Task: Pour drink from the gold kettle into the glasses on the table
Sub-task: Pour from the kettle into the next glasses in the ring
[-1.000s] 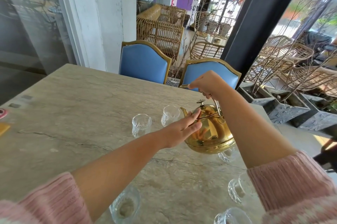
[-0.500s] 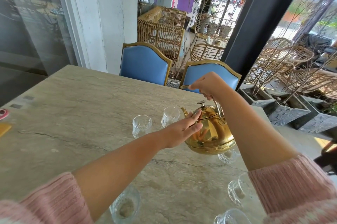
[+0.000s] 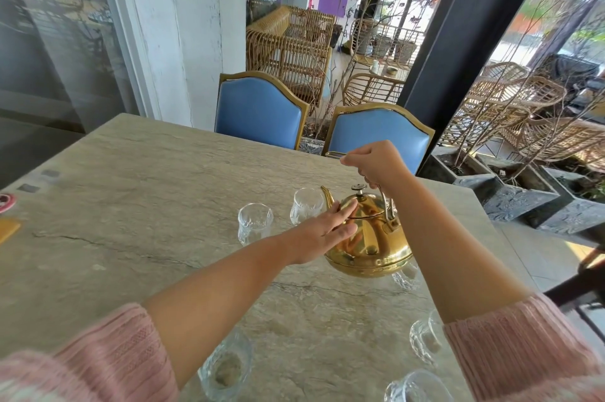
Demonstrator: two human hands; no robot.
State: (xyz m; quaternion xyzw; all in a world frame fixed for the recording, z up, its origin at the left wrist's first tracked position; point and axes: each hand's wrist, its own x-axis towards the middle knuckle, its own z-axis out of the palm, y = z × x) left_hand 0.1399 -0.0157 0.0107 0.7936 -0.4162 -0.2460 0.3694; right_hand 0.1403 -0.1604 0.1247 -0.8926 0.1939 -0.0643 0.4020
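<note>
The right grip (image 3: 376,167) is curling tight round the handle (image 3: 387,211) of the kettle (image 3: 370,247), which is hanging low over the counter (image 3: 131,205), its spout just beside the far glass (image 3: 306,210). The left grip (image 3: 322,233) is lying flat, fingers straight, touching the kettle's near side and holding nothing. A hidden glass (image 3: 406,275) is peeking out beneath the kettle's base.
</note>
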